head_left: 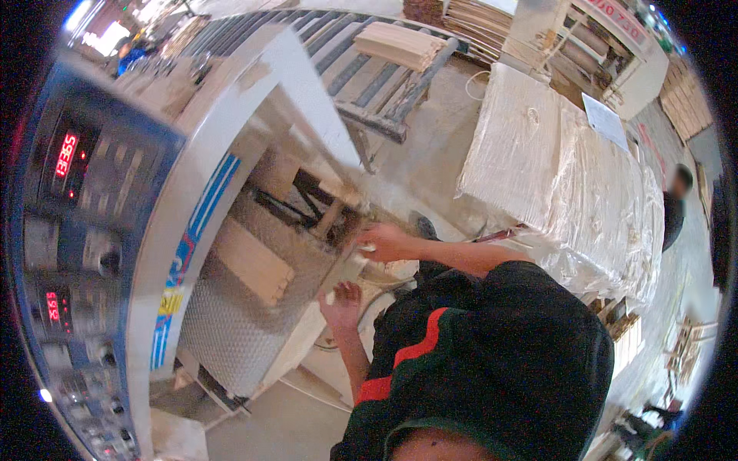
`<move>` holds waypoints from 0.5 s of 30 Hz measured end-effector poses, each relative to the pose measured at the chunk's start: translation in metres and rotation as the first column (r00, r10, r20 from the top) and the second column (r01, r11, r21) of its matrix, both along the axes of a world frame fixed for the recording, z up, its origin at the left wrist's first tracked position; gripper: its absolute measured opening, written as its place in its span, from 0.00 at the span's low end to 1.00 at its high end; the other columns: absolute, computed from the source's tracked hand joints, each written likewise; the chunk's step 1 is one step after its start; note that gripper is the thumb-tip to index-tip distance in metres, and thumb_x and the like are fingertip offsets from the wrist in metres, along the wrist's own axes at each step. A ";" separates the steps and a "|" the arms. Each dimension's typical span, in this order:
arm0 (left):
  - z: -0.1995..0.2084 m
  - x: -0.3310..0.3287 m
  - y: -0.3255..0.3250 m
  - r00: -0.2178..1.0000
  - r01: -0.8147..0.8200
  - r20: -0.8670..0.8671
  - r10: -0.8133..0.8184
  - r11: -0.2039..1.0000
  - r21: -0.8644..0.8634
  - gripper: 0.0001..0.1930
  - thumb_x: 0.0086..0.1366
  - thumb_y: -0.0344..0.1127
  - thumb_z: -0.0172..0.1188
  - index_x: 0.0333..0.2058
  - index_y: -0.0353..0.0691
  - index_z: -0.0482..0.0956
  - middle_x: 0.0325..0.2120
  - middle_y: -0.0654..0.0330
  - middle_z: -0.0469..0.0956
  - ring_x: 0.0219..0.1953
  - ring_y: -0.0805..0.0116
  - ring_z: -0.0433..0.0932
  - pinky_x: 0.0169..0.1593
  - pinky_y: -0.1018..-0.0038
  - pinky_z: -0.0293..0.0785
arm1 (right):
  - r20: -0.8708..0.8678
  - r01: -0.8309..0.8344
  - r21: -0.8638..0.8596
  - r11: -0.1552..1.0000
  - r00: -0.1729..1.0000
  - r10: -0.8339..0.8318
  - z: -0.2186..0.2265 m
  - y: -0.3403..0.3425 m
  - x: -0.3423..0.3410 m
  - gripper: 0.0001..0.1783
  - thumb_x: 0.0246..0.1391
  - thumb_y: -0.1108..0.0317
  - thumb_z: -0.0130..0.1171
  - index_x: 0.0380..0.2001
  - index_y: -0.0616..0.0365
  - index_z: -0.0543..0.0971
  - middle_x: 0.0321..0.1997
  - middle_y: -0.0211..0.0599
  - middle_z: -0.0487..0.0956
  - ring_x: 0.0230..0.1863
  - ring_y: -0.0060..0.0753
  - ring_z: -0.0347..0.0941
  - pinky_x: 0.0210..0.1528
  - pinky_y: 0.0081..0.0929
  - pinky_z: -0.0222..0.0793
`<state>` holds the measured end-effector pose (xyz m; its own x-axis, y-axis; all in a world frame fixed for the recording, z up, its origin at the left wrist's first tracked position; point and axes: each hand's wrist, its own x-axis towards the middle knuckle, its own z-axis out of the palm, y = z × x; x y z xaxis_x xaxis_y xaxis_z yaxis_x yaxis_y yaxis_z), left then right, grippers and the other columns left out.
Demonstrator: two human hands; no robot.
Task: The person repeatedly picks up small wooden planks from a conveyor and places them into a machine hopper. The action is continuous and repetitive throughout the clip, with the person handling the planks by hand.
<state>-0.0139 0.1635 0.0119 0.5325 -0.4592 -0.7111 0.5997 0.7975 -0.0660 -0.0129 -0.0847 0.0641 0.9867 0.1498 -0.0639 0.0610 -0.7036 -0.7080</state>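
Observation:
My left hand [341,306] is just off the near edge of a grey textured conveyor belt [231,330], its fingers apart and loosely bent, with nothing plainly held. Farther up the same edge is my right hand [390,242], fingers reaching toward the machine and seemingly holding nothing. A small pale patch shows on the fingers of each hand; whether it is a finger covering or a scrap is too small to tell. Several pale wooden boards [250,261] lie side by side on the belt, close to both hands, partly blurred.
A machine housing with a blue control panel [84,253] and red digits stands at left. Beyond it runs a roller conveyor [361,81] carrying a stack of boards [407,44]. A plastic-wrapped pallet load [553,161] stands at right, with another person [676,203] behind it.

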 end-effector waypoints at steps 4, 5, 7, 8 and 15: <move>0.046 -0.002 -0.090 0.882 0.342 0.244 -0.403 0.904 0.256 0.21 0.62 0.49 0.51 0.43 0.38 0.66 0.36 0.53 0.75 0.39 0.52 0.75 0.45 0.56 0.71 | 0.180 0.320 -0.161 0.934 0.940 -0.291 -0.045 -0.140 -0.006 0.10 0.48 0.58 0.56 0.29 0.50 0.80 0.20 0.38 0.76 0.23 0.43 0.73 0.34 0.43 0.67; 0.051 0.005 -0.109 0.812 0.398 0.298 -0.501 0.850 0.346 0.20 0.63 0.49 0.50 0.44 0.37 0.66 0.36 0.53 0.75 0.38 0.52 0.75 0.45 0.57 0.72 | 0.293 0.434 -0.155 0.888 0.878 -0.378 -0.051 -0.171 -0.002 0.10 0.48 0.59 0.56 0.29 0.51 0.80 0.19 0.37 0.76 0.21 0.44 0.73 0.34 0.43 0.68; 0.048 0.021 -0.146 0.629 0.528 0.341 -0.699 0.706 0.472 0.20 0.65 0.47 0.48 0.46 0.37 0.65 0.37 0.51 0.75 0.39 0.54 0.75 0.45 0.60 0.72 | 0.338 0.614 -0.078 0.786 0.758 -0.558 -0.056 -0.230 0.015 0.10 0.48 0.59 0.57 0.28 0.52 0.80 0.18 0.38 0.76 0.20 0.45 0.73 0.33 0.40 0.69; 0.046 0.030 -0.166 0.525 0.569 0.351 -0.775 0.627 0.533 0.20 0.66 0.46 0.47 0.47 0.37 0.65 0.38 0.51 0.75 0.40 0.54 0.76 0.44 0.61 0.73 | 0.270 0.680 -0.027 0.733 0.711 -0.650 -0.047 -0.260 0.029 0.11 0.48 0.58 0.57 0.29 0.53 0.80 0.19 0.40 0.76 0.21 0.45 0.74 0.33 0.39 0.70; 0.063 0.085 -0.285 0.349 0.640 0.082 -0.934 0.301 0.707 0.20 0.67 0.45 0.45 0.50 0.35 0.62 0.42 0.49 0.74 0.41 0.59 0.76 0.43 0.66 0.75 | 0.191 0.870 0.047 0.490 0.474 -0.860 -0.075 -0.483 0.134 0.14 0.50 0.57 0.57 0.31 0.56 0.79 0.24 0.44 0.78 0.27 0.44 0.76 0.31 0.34 0.70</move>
<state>0.0707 -0.1213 0.0753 0.3792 -0.4968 -0.7806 0.7646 -0.3069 0.5668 0.1213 -0.5678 -0.0109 0.6067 -0.7838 0.1326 -0.4886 -0.4992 -0.7156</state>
